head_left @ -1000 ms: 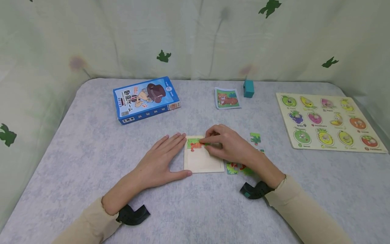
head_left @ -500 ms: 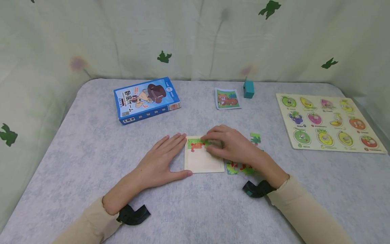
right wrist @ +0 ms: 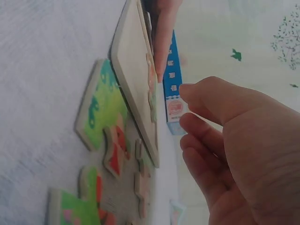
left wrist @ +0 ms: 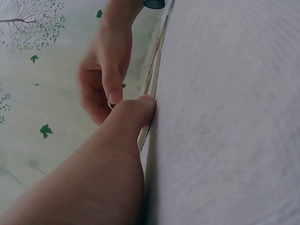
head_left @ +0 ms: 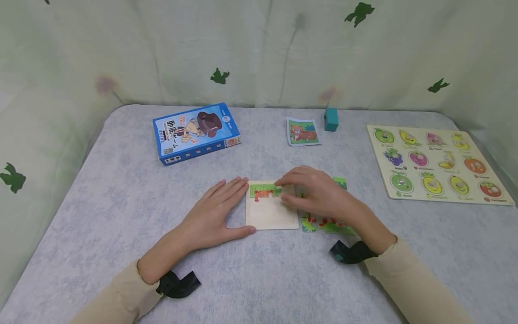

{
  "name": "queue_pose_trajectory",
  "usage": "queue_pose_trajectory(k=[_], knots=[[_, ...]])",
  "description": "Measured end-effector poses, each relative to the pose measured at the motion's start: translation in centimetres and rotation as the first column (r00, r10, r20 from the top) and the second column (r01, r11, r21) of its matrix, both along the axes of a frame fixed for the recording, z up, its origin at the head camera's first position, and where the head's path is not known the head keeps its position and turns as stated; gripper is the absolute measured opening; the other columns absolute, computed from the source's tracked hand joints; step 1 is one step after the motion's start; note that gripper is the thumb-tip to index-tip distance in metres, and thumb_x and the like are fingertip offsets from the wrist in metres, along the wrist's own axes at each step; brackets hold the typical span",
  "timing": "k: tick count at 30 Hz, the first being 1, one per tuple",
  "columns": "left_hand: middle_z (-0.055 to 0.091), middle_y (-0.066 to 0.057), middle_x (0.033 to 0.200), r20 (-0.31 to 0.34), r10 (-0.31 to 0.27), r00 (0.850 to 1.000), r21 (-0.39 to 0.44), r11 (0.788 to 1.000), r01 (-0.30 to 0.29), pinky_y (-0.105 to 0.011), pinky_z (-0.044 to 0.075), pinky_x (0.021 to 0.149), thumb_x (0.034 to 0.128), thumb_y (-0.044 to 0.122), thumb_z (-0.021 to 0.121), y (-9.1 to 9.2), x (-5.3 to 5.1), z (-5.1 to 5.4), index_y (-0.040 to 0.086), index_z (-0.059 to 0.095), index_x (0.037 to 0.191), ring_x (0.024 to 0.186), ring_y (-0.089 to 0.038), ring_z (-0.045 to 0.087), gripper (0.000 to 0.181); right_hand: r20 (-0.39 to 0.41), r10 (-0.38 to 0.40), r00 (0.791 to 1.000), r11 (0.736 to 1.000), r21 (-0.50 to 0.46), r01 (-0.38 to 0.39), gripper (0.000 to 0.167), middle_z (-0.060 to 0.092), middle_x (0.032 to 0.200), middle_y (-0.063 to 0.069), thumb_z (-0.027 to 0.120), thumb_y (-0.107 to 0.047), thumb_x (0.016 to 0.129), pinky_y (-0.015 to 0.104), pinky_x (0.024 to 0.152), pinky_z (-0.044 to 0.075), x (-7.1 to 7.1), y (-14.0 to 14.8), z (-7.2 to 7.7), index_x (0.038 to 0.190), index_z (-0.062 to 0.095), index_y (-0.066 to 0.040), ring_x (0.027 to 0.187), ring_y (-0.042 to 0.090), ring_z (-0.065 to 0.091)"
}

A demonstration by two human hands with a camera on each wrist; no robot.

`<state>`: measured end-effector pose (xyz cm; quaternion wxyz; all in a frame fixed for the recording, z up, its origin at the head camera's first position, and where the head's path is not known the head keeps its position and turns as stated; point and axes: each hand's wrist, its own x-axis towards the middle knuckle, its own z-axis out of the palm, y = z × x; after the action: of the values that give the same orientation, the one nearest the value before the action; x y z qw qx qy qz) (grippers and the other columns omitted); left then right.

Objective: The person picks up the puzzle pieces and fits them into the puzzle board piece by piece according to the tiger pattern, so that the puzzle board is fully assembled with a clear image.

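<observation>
Wooden tray (head_left: 271, 215) touches left grip (head_left: 214, 218), partly beneath right grip (head_left: 319, 191).

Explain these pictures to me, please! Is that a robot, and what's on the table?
No robot: just a person's left hand and right hand. The big picture looks down from the head; the sideways ones look from each wrist. The left hand touches a wooden puzzle board with colourful pieces at its top. The right hand hovers over its right side and seems to hold nothing. Loose pieces lie to the right. Farther off lie a blue box, a picture card, a teal block and a fruit board.
</observation>
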<state>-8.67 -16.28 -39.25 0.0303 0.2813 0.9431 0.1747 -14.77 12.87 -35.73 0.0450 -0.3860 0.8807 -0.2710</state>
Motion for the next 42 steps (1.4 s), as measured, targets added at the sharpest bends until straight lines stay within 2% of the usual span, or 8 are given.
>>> queue_pose_trajectory(k=[5,14,26,42], knots=[[0.026,-0.007,0.17,0.007,0.002,1.0,0.004,1.0,-0.002,-0.049,0.015,0.13,0.0878,0.07,0.065,0.0,-0.1,-0.1,0.007,0.031,0.162,0.159,-0.024,0.021,0.104,0.014,0.008,1.0,1.0,-0.026,-0.008,0.03,0.074,0.118,-0.002,0.079,-0.024,0.093,0.037,0.089,0.059,0.0,0.6,0.5,0.121,0.076,-0.014,0.108,0.015,0.066],[0.028,-0.006,0.17,0.005,0.0,1.0,0.019,1.0,0.0,-0.049,0.016,0.13,0.0877,0.072,0.065,0.0,-0.1,-0.1,0.007,0.032,0.162,0.159,-0.024,0.022,0.104,0.016,0.034,0.999,0.996,-0.087,-0.033,0.029,0.075,0.117,-0.002,0.081,-0.018,0.091,0.044,0.091,0.059,-0.4,2.1,1.1,0.119,0.076,-0.013,0.108,0.018,0.066],[0.026,-0.005,0.17,0.021,0.01,1.0,0.011,1.0,-0.01,-0.048,0.014,0.131,0.0872,0.072,0.065,0.0,0.0,-0.1,0.007,0.031,0.162,0.159,-0.023,0.02,0.105,0.07,0.036,0.997,0.998,-0.06,-0.032,0.033,0.072,0.123,0.0,0.081,-0.015,0.091,0.044,0.095,0.059,-1.1,3.8,1.7,0.122,0.073,-0.012,0.112,0.02,0.066],[0.028,-0.007,0.17,0.001,0.011,1.0,0.014,1.0,-0.011,-0.046,0.015,0.131,0.0865,0.07,0.068,0.1,0.0,-0.1,0.005,0.032,0.161,0.159,-0.023,0.022,0.105,0.052,-0.017,0.999,1.0,-0.015,0.018,0.035,0.074,0.12,0.002,0.083,-0.012,0.088,0.048,0.092,0.059,-2.0,6.0,2.2,0.121,0.073,-0.009,0.106,0.022,0.068]])
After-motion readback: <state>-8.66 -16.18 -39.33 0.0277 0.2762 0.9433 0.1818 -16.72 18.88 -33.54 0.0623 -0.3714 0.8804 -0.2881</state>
